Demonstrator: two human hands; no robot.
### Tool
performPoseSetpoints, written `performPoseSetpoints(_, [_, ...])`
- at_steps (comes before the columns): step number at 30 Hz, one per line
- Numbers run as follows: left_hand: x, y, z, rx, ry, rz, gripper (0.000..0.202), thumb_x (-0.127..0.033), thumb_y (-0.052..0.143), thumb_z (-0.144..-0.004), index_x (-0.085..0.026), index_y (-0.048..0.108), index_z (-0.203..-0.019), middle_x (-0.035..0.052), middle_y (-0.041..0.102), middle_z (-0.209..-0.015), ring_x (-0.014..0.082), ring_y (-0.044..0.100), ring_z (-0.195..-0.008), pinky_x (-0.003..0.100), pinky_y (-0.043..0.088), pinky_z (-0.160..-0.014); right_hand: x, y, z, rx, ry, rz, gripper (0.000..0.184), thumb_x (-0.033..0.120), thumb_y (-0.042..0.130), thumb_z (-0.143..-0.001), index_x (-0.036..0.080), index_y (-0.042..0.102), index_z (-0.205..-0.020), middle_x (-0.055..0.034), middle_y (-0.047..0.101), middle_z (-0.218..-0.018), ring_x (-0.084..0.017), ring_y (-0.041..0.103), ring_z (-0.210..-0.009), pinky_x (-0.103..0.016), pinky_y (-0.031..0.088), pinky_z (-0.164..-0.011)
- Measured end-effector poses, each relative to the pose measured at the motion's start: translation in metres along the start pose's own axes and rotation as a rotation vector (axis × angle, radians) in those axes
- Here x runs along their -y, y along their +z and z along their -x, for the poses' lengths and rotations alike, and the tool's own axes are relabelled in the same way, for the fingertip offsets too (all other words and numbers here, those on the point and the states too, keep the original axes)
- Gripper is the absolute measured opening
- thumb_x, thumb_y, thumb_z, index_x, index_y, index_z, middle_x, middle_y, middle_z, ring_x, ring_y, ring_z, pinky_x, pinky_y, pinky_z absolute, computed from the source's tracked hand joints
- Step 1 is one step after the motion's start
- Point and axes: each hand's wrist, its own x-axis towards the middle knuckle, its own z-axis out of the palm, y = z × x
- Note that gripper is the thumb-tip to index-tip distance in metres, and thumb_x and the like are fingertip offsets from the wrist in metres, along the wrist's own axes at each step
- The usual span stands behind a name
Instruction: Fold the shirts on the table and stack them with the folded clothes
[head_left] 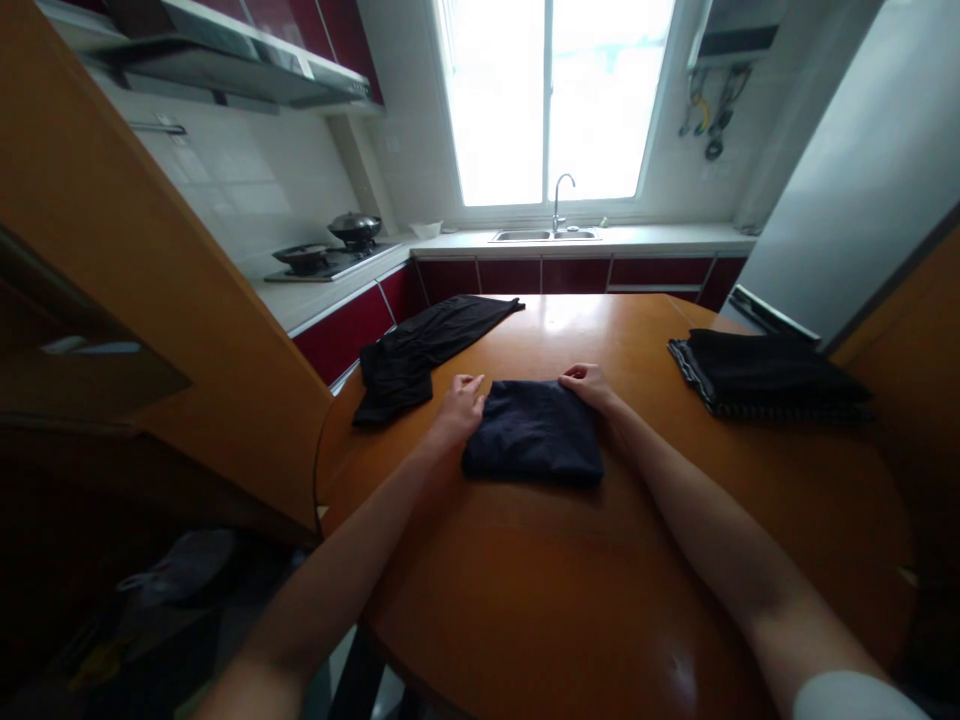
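A dark navy garment [534,432], folded into a compact rectangle, lies flat on the wooden table in front of me. At its far left corner is my left hand [460,408], fingers stretched out and apart beside the cloth's edge. My right hand [589,384] has thumb and fingers closed on the far right corner of the same garment. Black trousers [420,350] lie loosely spread on the table's far left. To the right sits a stack of folded dark clothes [765,375].
The round wooden table [525,580] has a glossy top. Behind it runs a white counter with a sink [525,236] and a faucet [557,200]. Pans [304,257] stand on the stove at left. A tall refrigerator [832,170] is at right, a wooden door [150,250] at left.
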Motion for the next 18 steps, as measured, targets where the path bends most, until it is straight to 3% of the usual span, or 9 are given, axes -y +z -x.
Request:
performPoseSetpoints(1, [-0.007,0.005,-0.002,0.011,0.112,-0.055,0.047,-0.021,0.059,-0.089,-0.014,0.062,-0.136,0.0142,0.054,-0.14,0.029,0.049,-0.135,0.037,0.032,-0.12,0.001,0.002,0.0,-0.01,0.0,0.012,0.024,0.033,0.069,-0.075,0.013,0.076,-0.084,-0.0068,0.074,-0.077,-0.016,0.065,-0.069,-0.023,0.048,-0.059])
performPoseSetpoints(3, [-0.025,0.021,-0.002,0.141,0.329,-0.098,0.048,-0.026,0.05,-0.096,-0.017,0.055,-0.143,0.0118,0.049,-0.15,0.0255,0.041,-0.142,0.035,0.026,-0.123,0.002,0.004,0.0,-0.024,0.003,0.031,0.023,0.033,0.069,-0.074,0.013,0.076,-0.083,-0.0065,0.074,-0.077,-0.017,0.066,-0.069,-0.024,0.049,-0.061])
performPoseSetpoints(6, [-0.048,0.055,0.002,0.345,0.47,-0.128,0.055,-0.036,0.045,-0.1,-0.021,0.042,-0.153,0.0097,0.038,-0.16,0.0268,0.029,-0.15,0.046,0.017,-0.124,0.003,0.005,0.001,-0.045,0.008,0.065,0.02,0.033,0.07,-0.074,0.016,0.076,-0.081,-0.0058,0.075,-0.078,-0.017,0.067,-0.073,-0.025,0.05,-0.066])
performPoseSetpoints(8, [-0.052,0.071,0.005,0.413,0.437,-0.175,0.062,-0.043,0.046,-0.099,-0.024,0.034,-0.157,0.0091,0.029,-0.164,0.0309,0.021,-0.153,0.055,0.009,-0.123,0.004,0.004,0.002,-0.059,0.011,0.083,0.019,0.033,0.07,-0.074,0.017,0.076,-0.08,-0.0058,0.076,-0.079,-0.018,0.068,-0.076,-0.026,0.051,-0.07])
performPoseSetpoints(10, [-0.044,0.075,0.006,0.439,0.361,-0.255,0.069,-0.051,0.048,-0.098,-0.023,0.03,-0.158,0.0103,0.023,-0.166,0.0335,0.014,-0.154,0.059,0.004,-0.122,0.004,0.004,0.003,-0.065,0.014,0.095,0.019,0.034,0.07,-0.074,0.017,0.076,-0.079,-0.0058,0.076,-0.08,-0.018,0.068,-0.078,-0.027,0.051,-0.073])
performPoseSetpoints(14, [-0.012,0.059,0.004,0.378,0.192,-0.41,0.077,-0.061,0.041,-0.097,-0.015,0.029,-0.158,0.015,0.017,-0.166,0.0328,0.008,-0.155,0.057,0.001,-0.122,0.001,0.005,0.002,-0.049,0.02,0.111,0.022,0.038,0.069,-0.075,0.018,0.076,-0.08,-0.0044,0.076,-0.082,-0.019,0.068,-0.081,-0.029,0.051,-0.078])
performPoseSetpoints(18, [0.005,0.043,0.001,0.35,0.088,-0.447,0.074,-0.058,0.035,-0.099,-0.015,0.026,-0.159,0.0138,0.014,-0.167,0.0302,0.008,-0.155,0.055,0.003,-0.123,-0.004,0.001,0.001,-0.007,0.0,0.048,0.024,0.038,0.066,-0.079,0.017,0.076,-0.082,-0.0044,0.076,-0.083,-0.02,0.068,-0.083,-0.029,0.051,-0.078])
